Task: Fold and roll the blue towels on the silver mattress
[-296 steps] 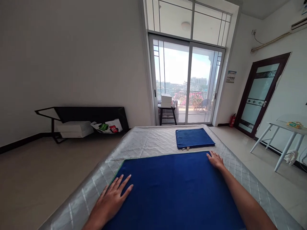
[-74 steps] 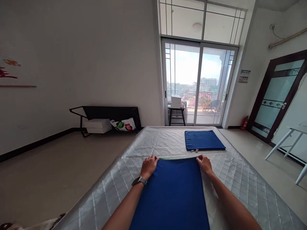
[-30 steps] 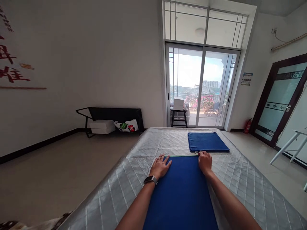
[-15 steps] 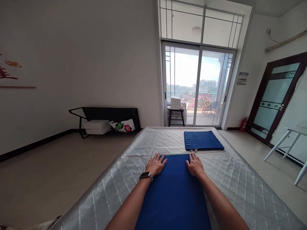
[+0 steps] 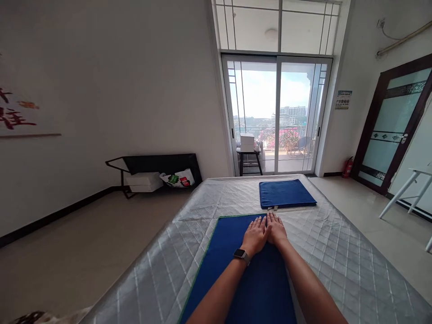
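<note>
A long blue cloth (image 5: 222, 252) with a green-stitched left edge lies flat on the silver-grey quilted mattress (image 5: 162, 261). My left hand (image 5: 255, 235), a watch (image 5: 241, 254) on its wrist, rests palm down on the cloth near its far edge. Close beside it, my right hand (image 5: 276, 229) lies flat at the cloth's far right corner. The two hands touch at the thumbs, with fingers stretched forward. Just beyond them is a folded blue cloth (image 5: 286, 193), with small pale tags at its near edge.
Past the mattress are sliding glass doors (image 5: 278, 112) and a black stool (image 5: 249, 157) bearing a white box. A black bench-like frame (image 5: 162, 164) lies along the left wall, holding white boxes and a bag. On the right are a fire extinguisher (image 5: 347, 167) and a dark-framed door (image 5: 393, 130).
My left hand has slid right across the blue cloth from its left edge to meet my right hand, uncovering the green-stitched edge. My right hand has stayed at the far right corner.
</note>
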Tool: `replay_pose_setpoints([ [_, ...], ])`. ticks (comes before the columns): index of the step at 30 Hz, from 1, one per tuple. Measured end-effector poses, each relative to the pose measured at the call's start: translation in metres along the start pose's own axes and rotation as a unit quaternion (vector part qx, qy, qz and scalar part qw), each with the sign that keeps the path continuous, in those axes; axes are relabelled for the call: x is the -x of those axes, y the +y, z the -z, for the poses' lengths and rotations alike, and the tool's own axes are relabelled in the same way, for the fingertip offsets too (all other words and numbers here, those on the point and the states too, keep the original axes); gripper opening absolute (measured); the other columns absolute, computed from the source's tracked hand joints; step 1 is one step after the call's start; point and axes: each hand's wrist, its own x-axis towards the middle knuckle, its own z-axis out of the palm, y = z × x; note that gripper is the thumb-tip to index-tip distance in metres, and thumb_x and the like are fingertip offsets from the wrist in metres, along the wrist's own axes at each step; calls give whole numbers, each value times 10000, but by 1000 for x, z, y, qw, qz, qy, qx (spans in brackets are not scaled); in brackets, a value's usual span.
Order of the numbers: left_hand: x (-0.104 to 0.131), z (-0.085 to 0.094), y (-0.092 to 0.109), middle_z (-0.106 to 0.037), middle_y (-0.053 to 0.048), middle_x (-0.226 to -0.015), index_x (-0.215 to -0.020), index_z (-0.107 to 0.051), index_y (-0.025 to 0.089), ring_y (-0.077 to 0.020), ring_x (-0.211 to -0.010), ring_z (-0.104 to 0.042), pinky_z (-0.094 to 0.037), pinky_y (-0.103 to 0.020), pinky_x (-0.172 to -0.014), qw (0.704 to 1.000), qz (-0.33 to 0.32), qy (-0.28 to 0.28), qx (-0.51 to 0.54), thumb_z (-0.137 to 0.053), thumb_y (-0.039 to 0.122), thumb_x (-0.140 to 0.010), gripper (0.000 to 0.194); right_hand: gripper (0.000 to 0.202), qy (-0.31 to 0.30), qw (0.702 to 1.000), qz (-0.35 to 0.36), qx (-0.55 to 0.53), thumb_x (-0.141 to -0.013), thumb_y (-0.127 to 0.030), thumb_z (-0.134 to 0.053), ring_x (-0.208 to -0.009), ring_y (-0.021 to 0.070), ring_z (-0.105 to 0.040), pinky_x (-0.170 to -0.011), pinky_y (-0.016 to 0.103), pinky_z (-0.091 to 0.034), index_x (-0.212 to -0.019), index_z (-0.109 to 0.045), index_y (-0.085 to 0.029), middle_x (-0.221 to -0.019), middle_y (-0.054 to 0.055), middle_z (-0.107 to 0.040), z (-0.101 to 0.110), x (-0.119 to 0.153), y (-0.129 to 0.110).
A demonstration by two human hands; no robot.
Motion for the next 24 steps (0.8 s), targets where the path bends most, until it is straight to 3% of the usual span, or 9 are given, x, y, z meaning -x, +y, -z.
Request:
replay_pose_setpoints([
  [3, 18, 16, -52, -361, -85, -1593, -1521, -358, 241, -267, -1493, -259, -228, -488, -1205, 997, 63, -30, -23, -207, 540, -997, 622, 665, -1, 1000, -27, -10, -985, -422, -286, -1516, 198, -152, -1213, 387, -116, -1560, -248, -91, -1619, 127, -243, 3, -1, -6],
  [6, 38, 36, -103, -315, -121, -1607, -1533, -325, 175, -274, -1503, -226, -211, -478, -1208, 986, 154, -41, -53, -182, 577, -984, 695, 676, -7, 999, -37, -12, -988, -453, -269, -1516, 188, -149, -1213, 382, -104, -1561, -245, -95, -1619, 123, -246, 6, 0, -10],
  [9, 53, 47, -133, -288, -166, -1607, -1529, -311, 110, -288, -1496, -243, -211, -480, -1201, 978, 196, -39, -65, -153, 588, -979, 745, 676, -11, 999, -39, -9, -989, -453, -268, -1516, 180, -143, -1212, 376, -107, -1563, -237, -97, -1620, 121, -243, 9, 1, -10],
  [15, 56, 45, -138, -268, -166, -1615, -1531, -294, 79, -266, -1505, -216, -190, -418, -1208, 975, 210, -39, -63, -138, 621, -961, 802, 667, -24, 999, -36, 5, -994, -433, -262, -1516, 178, -143, -1211, 367, -123, -1561, -233, -82, -1621, 120, -241, 18, 3, -12],
  [18, 54, 44, -137, -276, -148, -1614, -1527, -315, 101, -249, -1507, -212, -189, -400, -1208, 975, 213, -34, -60, -137, 614, -963, 783, 621, -2, 999, -40, 22, -995, -360, -274, -1512, 189, -166, -1210, 366, -122, -1547, -282, -77, -1609, 131, -270, 22, 8, -16],
  [21, 53, 46, -135, -270, -150, -1615, -1525, -324, 109, -258, -1503, -226, -203, -402, -1203, 974, 218, -30, -57, -155, 609, -960, 774, 593, 27, 998, -40, 44, -982, -274, -288, -1510, 200, -176, -1212, 376, -101, -1540, -303, -73, -1603, 142, -277, 23, 20, -21],
  [24, 53, 47, -131, -273, -167, -1611, -1524, -316, 89, -274, -1497, -241, -206, -427, -1202, 974, 220, -25, -55, -170, 606, -954, 783, 608, 9, 999, -22, 47, -988, -305, -272, -1514, 199, -160, -1213, 374, -88, -1551, -268, -75, -1610, 129, -257, 22, 38, -24],
])
